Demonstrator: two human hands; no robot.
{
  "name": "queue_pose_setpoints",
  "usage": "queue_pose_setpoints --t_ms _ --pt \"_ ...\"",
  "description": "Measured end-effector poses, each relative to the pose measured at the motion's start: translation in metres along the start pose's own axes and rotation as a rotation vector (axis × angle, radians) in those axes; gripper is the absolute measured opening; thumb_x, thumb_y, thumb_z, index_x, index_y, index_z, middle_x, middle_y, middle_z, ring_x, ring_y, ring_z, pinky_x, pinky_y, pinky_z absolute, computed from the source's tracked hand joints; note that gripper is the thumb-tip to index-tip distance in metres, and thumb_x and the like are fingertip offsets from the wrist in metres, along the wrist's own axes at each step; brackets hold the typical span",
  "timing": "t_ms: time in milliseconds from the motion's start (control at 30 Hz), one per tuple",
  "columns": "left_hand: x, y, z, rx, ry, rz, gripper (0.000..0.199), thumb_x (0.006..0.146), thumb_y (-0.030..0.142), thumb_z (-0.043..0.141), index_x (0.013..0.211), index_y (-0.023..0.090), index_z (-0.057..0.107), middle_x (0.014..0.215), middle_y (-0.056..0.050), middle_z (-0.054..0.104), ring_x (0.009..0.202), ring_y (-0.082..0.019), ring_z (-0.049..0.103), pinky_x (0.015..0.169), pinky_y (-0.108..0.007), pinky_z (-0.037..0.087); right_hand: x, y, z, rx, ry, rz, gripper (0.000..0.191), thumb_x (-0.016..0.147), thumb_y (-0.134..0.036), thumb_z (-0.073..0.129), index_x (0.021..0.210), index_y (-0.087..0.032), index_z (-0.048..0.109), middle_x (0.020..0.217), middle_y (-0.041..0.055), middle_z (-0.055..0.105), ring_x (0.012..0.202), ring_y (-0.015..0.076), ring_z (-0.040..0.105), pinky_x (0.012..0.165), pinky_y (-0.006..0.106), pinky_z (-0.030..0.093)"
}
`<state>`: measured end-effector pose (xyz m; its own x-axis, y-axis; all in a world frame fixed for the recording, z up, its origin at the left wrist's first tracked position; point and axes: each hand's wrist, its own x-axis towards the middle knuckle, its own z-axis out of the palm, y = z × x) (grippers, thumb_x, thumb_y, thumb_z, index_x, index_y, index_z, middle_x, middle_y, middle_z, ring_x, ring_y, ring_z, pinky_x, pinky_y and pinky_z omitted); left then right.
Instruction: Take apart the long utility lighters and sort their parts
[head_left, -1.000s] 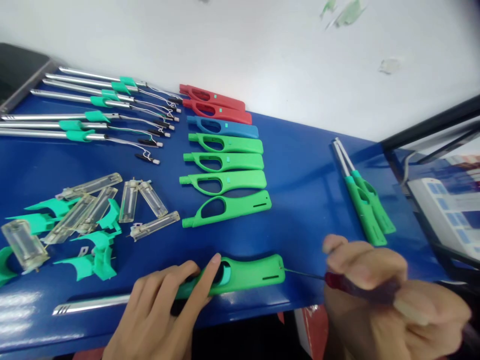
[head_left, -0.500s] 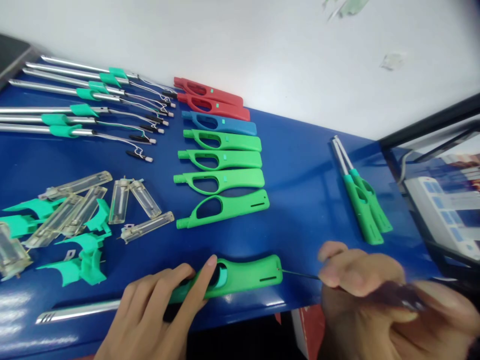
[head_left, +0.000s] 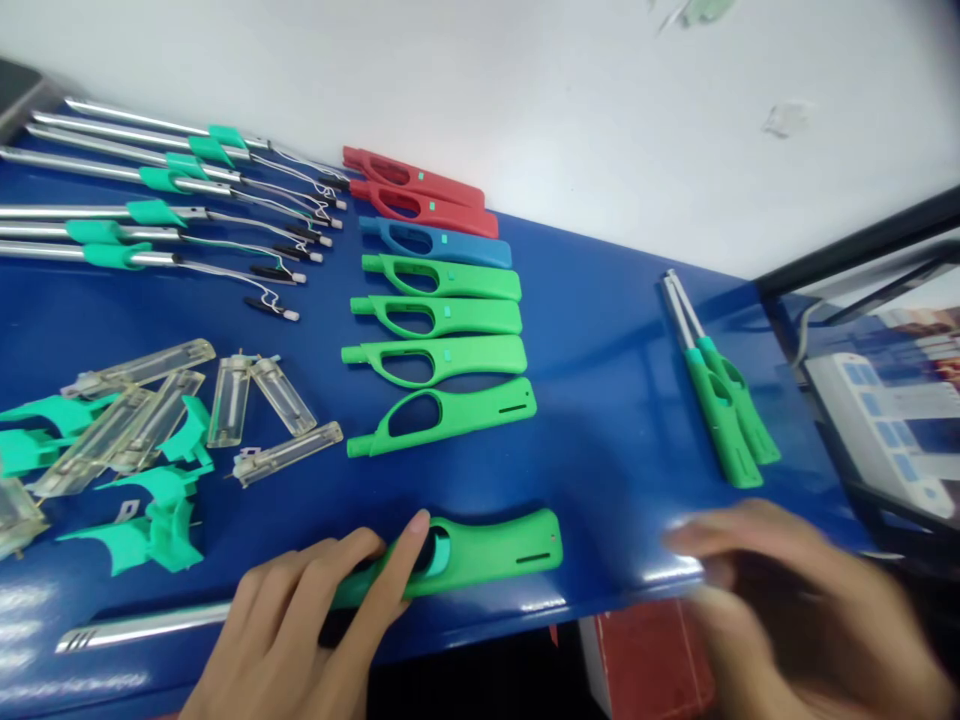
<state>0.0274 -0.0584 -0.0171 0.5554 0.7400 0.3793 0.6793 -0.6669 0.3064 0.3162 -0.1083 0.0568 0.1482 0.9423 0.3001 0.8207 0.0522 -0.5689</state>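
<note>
A green lighter (head_left: 502, 552) with a silver tube lies at the front edge of the blue table, its tube pointing left. Fingers of my left hand (head_left: 307, 620) wrap round its trigger end and press it down. Off to the right of its handle is my right hand (head_left: 802, 600), blurred by motion, thumb and forefinger curved with a gap between their tips; whether anything is inside the palm is hidden. Above the held lighter lies a green casing (head_left: 480, 405), the lowest in a column of green, blue and red casings.
Silver tubes (head_left: 97, 170) with wires lie at the upper left. Below them are clear fuel tanks (head_left: 281, 455) and teal triggers (head_left: 169, 530). Two green lighters (head_left: 720, 420) lie at the right, near a black frame (head_left: 862, 235). A red box (head_left: 652, 660) sits below the table edge.
My right hand has moved away from the lighter's handle end, and the thin dark tool it held there no longer shows. My left hand keeps its hold.
</note>
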Motion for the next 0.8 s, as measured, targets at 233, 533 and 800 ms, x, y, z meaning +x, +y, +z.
queue_pose_setpoints --t_ms 233,533,800 --pt "0.002 0.000 -0.005 0.053 -0.062 0.020 0.068 0.096 -0.001 0.053 0.161 0.019 0.042 0.117 -0.014 0.059 0.100 -0.029 0.058 0.089 -0.044 0.044 0.008 0.001 0.023 -0.043 -0.197 -0.059 0.014 0.099 -0.018 0.069 0.103 -0.029 0.074 0.096 -0.0042 0.072 0.080 0.0101 0.072 0.077 0.020 0.057" --pt "-0.003 -0.003 -0.003 0.037 -0.114 0.069 0.061 0.096 0.003 0.051 0.156 0.014 0.048 0.120 -0.015 0.054 0.104 -0.028 0.051 0.091 -0.043 0.039 0.007 0.013 0.020 -0.034 -0.243 -0.127 0.006 0.104 -0.024 0.061 0.100 -0.027 0.064 0.094 -0.0023 0.069 0.080 0.0102 0.071 0.077 0.017 0.053" --pt "0.003 0.004 0.000 0.037 -0.036 0.039 0.054 0.096 0.006 0.048 0.149 0.013 0.055 0.121 -0.012 0.055 0.105 -0.026 0.050 0.090 -0.041 0.038 0.074 -0.028 0.032 0.053 -0.387 -0.346 0.009 0.107 -0.029 0.055 0.103 -0.030 0.064 0.097 -0.0029 0.070 0.081 0.0107 0.073 0.074 0.018 0.054"
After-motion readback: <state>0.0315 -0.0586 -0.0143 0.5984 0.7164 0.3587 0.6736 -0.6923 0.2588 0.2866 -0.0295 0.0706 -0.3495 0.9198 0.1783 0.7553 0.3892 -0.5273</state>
